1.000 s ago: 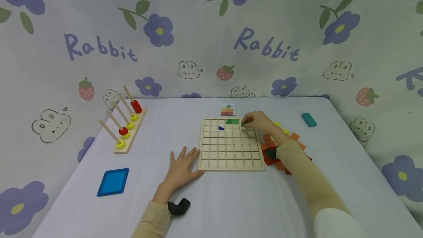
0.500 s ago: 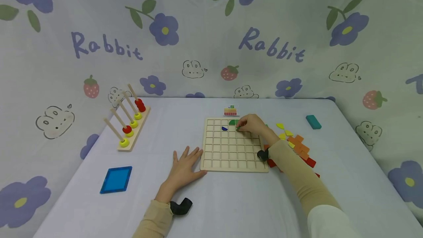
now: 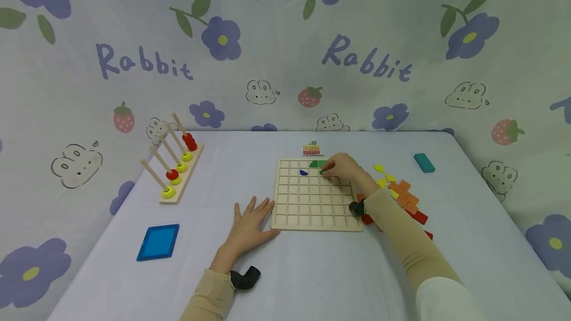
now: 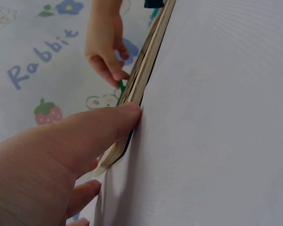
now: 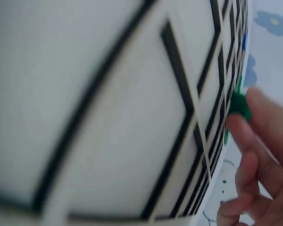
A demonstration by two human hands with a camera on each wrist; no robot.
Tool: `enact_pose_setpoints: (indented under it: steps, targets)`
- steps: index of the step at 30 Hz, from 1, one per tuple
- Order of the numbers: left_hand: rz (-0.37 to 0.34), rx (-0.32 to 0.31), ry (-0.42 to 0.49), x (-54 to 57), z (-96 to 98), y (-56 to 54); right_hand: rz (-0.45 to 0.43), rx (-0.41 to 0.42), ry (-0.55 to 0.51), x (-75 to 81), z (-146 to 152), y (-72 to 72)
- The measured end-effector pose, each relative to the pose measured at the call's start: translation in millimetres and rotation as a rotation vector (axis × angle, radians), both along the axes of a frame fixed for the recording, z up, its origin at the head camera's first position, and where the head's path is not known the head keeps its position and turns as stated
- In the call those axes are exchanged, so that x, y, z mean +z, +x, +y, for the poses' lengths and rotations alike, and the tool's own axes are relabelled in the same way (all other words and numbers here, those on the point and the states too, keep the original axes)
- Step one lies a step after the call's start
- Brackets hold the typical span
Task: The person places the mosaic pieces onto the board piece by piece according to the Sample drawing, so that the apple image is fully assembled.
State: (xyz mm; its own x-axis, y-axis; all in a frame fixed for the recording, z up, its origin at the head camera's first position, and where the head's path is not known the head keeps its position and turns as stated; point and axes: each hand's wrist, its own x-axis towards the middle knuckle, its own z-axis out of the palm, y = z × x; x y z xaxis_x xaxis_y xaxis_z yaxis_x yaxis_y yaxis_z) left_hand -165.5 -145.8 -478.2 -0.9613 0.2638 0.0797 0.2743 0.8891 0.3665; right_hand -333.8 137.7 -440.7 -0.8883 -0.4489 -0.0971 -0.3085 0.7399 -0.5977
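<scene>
A square wooden grid board [image 3: 314, 201] lies on the white table. Near its top edge my right hand [image 3: 341, 168] pinches a small green piece [image 5: 239, 105] between thumb and fingertip, just over a cell. Green pieces [image 3: 315, 164] lie in the top row, partly covered by that hand. A dark blue piece [image 3: 304, 173] sits in the second row, left of them. My left hand [image 3: 250, 226] is spread flat beside the board's lower left corner; in the left wrist view its thumb [image 4: 96, 129] touches the board's edge.
Right of the board lie loose orange tiles [image 3: 405, 194], yellow pieces [image 3: 390, 178] and red tiles [image 3: 418, 216], partly under the forearm. A picture card [image 3: 313, 148] lies behind the board. Around them are a peg stand with rings [image 3: 187, 177], a blue tray [image 3: 158, 242] and a teal block [image 3: 424, 163].
My right hand has moved slightly left and toward me over the board with the green piece, then stayed nearly still. My left hand keeps its place. The head view shifted a little.
</scene>
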Motion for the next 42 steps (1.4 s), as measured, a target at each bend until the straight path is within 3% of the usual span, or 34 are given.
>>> enact_pose_setpoints:
  steps: [6, 12, 20, 26, 32, 36, 42]
  targets:
    - [-0.014, 0.004, -0.001, 0.2, 1.0, 1.0, 0.117, -0.017, 0.097, -2.1, -7.4, 0.8]
    - [-0.001, 0.000, 0.001, -0.9, 0.7, 0.0, 0.140, -0.017, 0.151, -2.6, -11.9, -1.3]
    - [-0.002, -0.004, -0.010, -0.5, 1.2, -1.2, 0.065, -0.015, 0.079, 0.7, -1.4, -1.6]
    - [0.006, -0.003, -0.009, -1.8, 0.7, -0.9, -0.009, -0.021, -0.050, 2.7, 12.5, -3.2]
    - [0.010, -0.010, -0.015, -3.7, 0.2, -1.0, 0.040, -0.116, -0.145, 2.0, 42.5, -1.1]
    - [0.018, -0.009, -0.018, -3.3, 0.7, -0.8, 0.052, -0.148, -0.103, -0.8, 62.4, 1.6]
    - [0.019, -0.009, -0.008, -1.2, 2.2, 0.0, -0.023, -0.164, 0.027, -6.3, 77.1, 2.4]
